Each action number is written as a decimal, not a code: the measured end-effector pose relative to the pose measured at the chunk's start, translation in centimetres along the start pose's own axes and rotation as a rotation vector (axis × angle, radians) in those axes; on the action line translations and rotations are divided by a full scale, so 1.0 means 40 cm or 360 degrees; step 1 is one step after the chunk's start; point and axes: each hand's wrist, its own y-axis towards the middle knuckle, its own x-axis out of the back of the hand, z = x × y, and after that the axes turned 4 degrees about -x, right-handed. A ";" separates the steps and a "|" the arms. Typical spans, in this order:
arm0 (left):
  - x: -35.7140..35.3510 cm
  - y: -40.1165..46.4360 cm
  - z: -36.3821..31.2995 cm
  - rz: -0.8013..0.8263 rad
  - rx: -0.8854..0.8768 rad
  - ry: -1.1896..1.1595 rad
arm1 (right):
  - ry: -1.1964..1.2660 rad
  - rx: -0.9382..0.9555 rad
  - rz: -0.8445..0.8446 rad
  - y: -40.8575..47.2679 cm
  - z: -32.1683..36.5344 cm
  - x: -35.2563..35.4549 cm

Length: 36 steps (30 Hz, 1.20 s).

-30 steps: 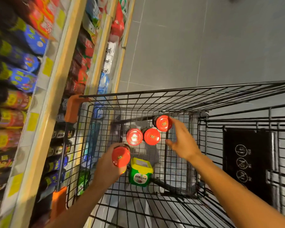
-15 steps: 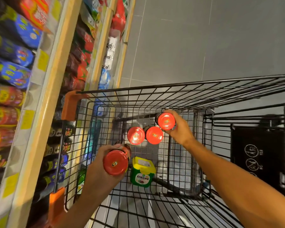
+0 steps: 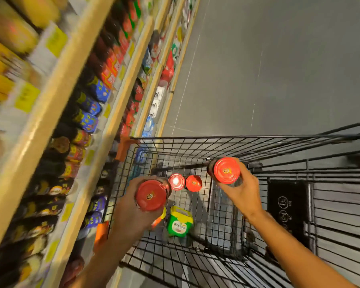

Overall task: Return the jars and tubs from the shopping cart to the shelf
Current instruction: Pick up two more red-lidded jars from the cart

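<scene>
Left hand (image 3: 133, 206) grasps red-lidded jar (image 3: 151, 195); right hand (image 3: 240, 189) grasps second jar (image 3: 226, 170), above shopping cart (image 3: 227, 140). Next: carry left to shelf (image 3: 110, 129).

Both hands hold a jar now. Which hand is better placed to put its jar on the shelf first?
Probably the left hand. Its red-lidded jar is at the cart's shelf-side edge, beside the shelf. The right hand holds its jar farther from it.

Jar lid (image 3: 151, 195) in left hand: red, small gold emblem at centre. Jar lid (image 3: 226, 170) in right hand: same red, gold emblem. Two jar lids (image 3: 176, 181) (image 3: 193, 183) frame centre: red. Tub (image 3: 179, 221): green, yellow lid, red-white label. Cart (image 3: 195, 146): black wire, orange corner bumpers (image 3: 124, 147). Shelf edge (image 3: 50, 104) left: tan, yellow tags. Floor (image 3: 279, 69) upper right: grey tiles.
</scene>
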 end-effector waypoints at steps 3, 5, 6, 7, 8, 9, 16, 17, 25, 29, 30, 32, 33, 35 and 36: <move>0.057 -0.023 -0.123 -0.0119 -0.0058 0.0008 | 0.0042 0.0066 -0.0019 -0.028 0.151 0.086; 0.097 -0.051 -0.197 -0.0187 -0.0083 -0.0006 | 0.0092 0.0124 -0.0012 -0.045 0.249 0.133; 0.118 -0.066 -0.236 -0.0222 -0.0115 -0.0009 | 0.0114 0.0158 -0.0015 -0.054 0.298 0.153; 0.139 -0.084 -0.273 -0.0266 -0.0139 -0.0007 | 0.0120 0.0182 -0.0012 -0.064 0.341 0.171; 0.159 -0.102 -0.305 -0.0313 -0.0163 -0.0002 | 0.0122 0.0215 -0.0008 -0.071 0.382 0.187; 0.178 -0.122 -0.338 -0.0362 -0.0200 0.0001 | 0.0124 0.0258 -0.0002 -0.078 0.419 0.201; 0.295 -0.276 -0.472 -0.0619 -0.0310 -0.0104 | 0.0213 0.0618 0.0033 -0.179 0.660 0.259; 0.316 -0.300 -0.477 -0.0646 -0.0332 -0.0098 | 0.0226 0.0671 0.0038 -0.201 0.691 0.265; 0.481 -0.534 -0.496 -0.0948 -0.0498 -0.0081 | 0.0369 0.0928 0.0181 -0.399 0.894 0.249; 0.570 -0.680 -0.456 -0.1059 -0.0497 -0.0084 | 0.0336 0.1017 0.0244 -0.536 0.978 0.206; 0.592 -0.722 -0.440 -0.1077 -0.0492 -0.0065 | 0.0335 0.1043 0.0261 -0.576 0.996 0.192; 0.633 -0.803 -0.402 -0.1113 -0.0470 -0.0032 | 0.0341 0.1087 0.0297 -0.657 1.023 0.162; 0.652 -0.844 -0.385 -0.1150 -0.0462 -0.0023 | 0.0347 0.1110 0.0317 -0.697 1.036 0.149; 0.684 -0.925 -0.366 -0.1240 -0.0463 -0.0013 | 0.0393 0.1126 0.0376 -0.772 1.063 0.127; 0.698 -0.965 -0.357 -0.1285 -0.0454 -0.0006 | 0.0423 0.1134 0.0415 -0.810 1.079 0.119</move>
